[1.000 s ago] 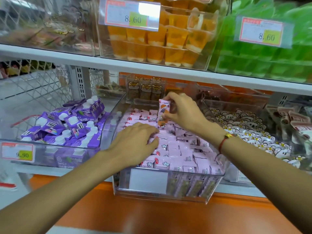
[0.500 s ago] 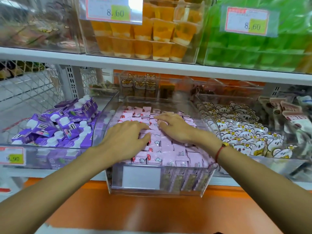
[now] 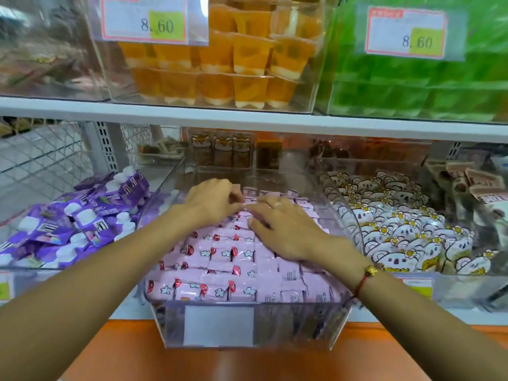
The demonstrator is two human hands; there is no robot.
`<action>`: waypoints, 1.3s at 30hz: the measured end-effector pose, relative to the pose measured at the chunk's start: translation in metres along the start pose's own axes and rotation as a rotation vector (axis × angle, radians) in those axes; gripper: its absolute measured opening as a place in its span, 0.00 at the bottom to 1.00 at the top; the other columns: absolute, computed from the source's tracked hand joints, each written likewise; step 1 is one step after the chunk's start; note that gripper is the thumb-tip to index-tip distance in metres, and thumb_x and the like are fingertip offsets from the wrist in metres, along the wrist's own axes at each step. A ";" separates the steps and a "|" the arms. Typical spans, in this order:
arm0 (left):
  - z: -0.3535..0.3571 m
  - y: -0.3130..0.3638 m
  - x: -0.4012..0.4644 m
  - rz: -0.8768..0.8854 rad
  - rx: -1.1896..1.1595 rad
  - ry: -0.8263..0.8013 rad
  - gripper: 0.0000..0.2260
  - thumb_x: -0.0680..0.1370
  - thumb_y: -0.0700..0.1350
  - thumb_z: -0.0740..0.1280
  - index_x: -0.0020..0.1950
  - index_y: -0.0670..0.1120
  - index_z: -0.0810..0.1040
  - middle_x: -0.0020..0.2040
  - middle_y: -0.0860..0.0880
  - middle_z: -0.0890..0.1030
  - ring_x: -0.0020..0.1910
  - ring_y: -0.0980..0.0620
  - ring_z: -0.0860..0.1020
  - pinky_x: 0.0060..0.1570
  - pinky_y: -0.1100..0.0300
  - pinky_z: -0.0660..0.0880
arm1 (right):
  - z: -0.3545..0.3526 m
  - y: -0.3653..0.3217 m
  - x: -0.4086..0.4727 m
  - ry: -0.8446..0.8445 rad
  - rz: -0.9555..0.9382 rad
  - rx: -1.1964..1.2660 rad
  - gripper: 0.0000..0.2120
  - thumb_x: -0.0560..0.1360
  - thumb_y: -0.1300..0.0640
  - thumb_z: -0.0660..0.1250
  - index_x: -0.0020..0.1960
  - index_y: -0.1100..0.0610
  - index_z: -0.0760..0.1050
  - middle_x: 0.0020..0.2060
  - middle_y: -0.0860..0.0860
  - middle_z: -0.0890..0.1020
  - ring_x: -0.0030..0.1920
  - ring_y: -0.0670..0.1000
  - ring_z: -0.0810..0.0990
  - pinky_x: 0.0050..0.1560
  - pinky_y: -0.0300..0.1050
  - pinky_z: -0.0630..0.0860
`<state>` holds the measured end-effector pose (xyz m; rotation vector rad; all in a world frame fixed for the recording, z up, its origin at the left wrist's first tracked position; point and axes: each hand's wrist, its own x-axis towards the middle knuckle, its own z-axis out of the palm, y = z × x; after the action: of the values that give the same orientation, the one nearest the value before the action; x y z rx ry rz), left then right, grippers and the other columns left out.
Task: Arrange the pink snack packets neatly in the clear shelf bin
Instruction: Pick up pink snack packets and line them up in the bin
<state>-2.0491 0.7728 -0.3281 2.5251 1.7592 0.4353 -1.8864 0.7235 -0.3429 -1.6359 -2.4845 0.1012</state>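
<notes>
Now both hands (image 3: 247,215) flat atop pink packets (image 3: 220,259), mid-bin (image 3: 247,325).

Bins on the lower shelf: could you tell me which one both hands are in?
The middle bin, holding pink packets; purple pouches fill the left one, koala packs the right.

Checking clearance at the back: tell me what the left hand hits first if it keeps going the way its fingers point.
Probably the back rows of pink packets, then the clear bin's rear wall; depth is unclear. The left hand points up-right.

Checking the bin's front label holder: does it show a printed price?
No. The label holder on the clear shelf bin is blank white, unlike the 8.60 price tag above.
</notes>
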 end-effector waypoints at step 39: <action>-0.028 0.010 -0.022 -0.398 -0.931 0.565 0.09 0.83 0.45 0.57 0.57 0.41 0.72 0.53 0.43 0.81 0.45 0.47 0.81 0.47 0.46 0.80 | -0.051 0.003 0.001 0.289 0.063 0.517 0.11 0.75 0.50 0.68 0.56 0.50 0.76 0.53 0.45 0.81 0.52 0.47 0.79 0.55 0.47 0.77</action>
<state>-2.0540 0.7454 -0.3043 1.4411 1.5525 1.5818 -1.8749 0.7237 -0.2936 -1.3914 -1.9765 0.4410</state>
